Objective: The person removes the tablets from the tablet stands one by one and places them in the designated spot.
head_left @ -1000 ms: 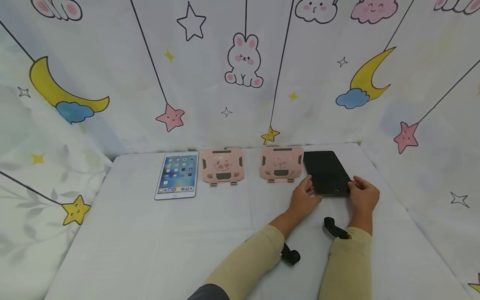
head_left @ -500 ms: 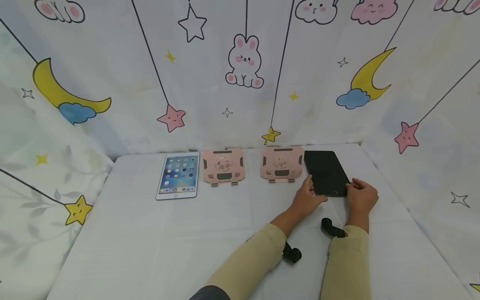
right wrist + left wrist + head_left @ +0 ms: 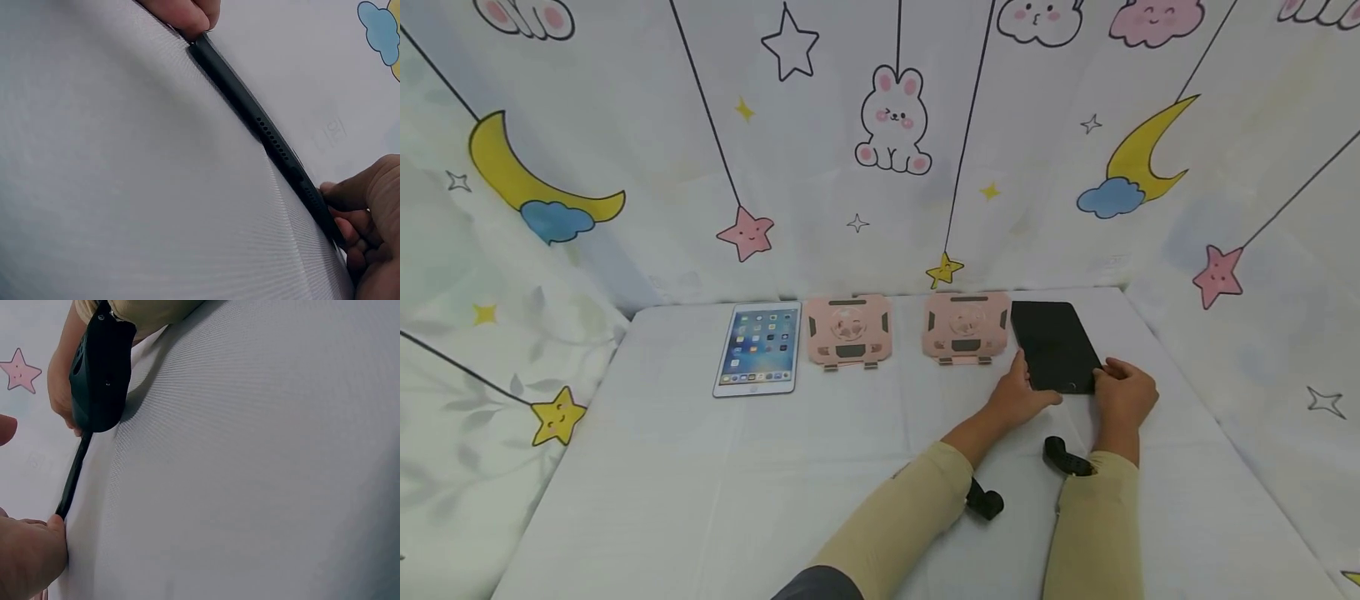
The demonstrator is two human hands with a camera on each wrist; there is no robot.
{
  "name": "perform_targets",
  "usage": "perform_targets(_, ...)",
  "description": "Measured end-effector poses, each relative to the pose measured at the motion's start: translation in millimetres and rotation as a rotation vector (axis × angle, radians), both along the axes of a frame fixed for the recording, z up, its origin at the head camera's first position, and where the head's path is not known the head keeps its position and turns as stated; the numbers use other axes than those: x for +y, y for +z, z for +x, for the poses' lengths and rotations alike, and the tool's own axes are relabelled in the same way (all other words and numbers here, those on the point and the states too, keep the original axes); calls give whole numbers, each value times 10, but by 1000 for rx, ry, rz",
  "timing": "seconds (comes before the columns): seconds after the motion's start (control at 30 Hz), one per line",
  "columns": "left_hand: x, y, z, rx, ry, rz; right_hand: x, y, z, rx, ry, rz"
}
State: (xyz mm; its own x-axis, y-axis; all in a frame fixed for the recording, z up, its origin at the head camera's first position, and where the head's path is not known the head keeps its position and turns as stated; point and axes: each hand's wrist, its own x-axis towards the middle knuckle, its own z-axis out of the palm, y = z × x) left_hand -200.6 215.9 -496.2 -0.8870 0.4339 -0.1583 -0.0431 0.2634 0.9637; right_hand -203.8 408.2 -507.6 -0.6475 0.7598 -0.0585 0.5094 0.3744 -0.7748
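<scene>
A black tablet lies at the right of the white table, dark screen up and its home-button end toward me. My left hand touches its near left corner with the fingertips, thumb stretched out apart along the near edge. At the opposite side, my right hand pinches the right edge near the corner. The right wrist view shows the tablet's near edge with its speaker holes, between the two hands. Left of it lie two pink tablet cases and a white tablet with a lit screen of app icons.
The other pink case lies beside the white tablet. A white cloth covers the table, which meets a fabric wall printed with moons, stars and a bunny. Black wrist-worn devices stick out from both sleeves.
The left hand has shifted slightly right along the black tablet's near corner, its thumb reaching further along the edge. The right hand keeps its hold, and the view has turned slightly.
</scene>
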Motion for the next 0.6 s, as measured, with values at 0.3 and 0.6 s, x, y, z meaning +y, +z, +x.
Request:
perform_targets(0.3,23,-3,-31,-18,5,-71,-22,0,-24,11,23,-1)
perform_targets(0.6,13,28,-11,-59,62,-22,3,-28,15,40,49,4)
